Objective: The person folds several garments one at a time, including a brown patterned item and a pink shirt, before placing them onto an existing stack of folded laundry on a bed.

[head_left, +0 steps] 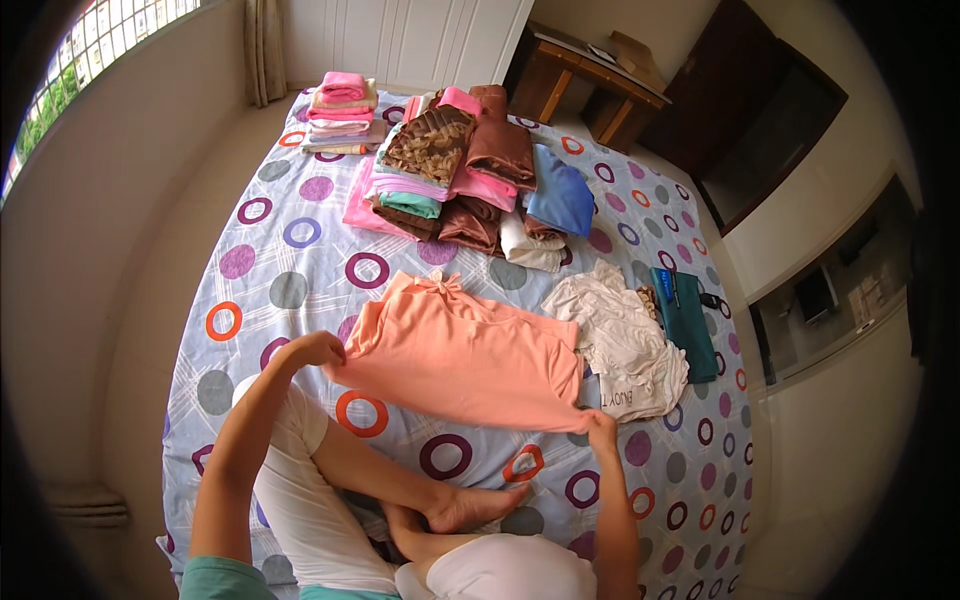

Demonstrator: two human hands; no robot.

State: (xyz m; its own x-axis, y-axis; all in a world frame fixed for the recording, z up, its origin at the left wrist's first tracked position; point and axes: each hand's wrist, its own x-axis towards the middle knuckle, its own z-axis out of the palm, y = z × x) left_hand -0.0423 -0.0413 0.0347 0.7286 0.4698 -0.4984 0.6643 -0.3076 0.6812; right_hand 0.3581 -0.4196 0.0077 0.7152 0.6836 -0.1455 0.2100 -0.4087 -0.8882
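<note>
A peach-coloured garment point(460, 350) with a small tied bow at its far edge is stretched out sideways before me on the bed. My left hand point(318, 350) is closed on its near left corner. At the near right corner, my right hand point(601, 428) pinches the cloth. The near edge is pulled fairly straight between both hands, while the far part rests on the sheet. Just right of the garment lies a crumpled whitish shirt point(625, 345) with dark print, partly next to my right hand.
The bed sheet point(290, 290) is patterned with circles. Beyond the garment sit a large pile of folded cloths point(440, 180) and a smaller folded stack point(342, 115). A dark green folder-like item point(690, 325) lies at right. My crossed legs point(330, 480) are close in front.
</note>
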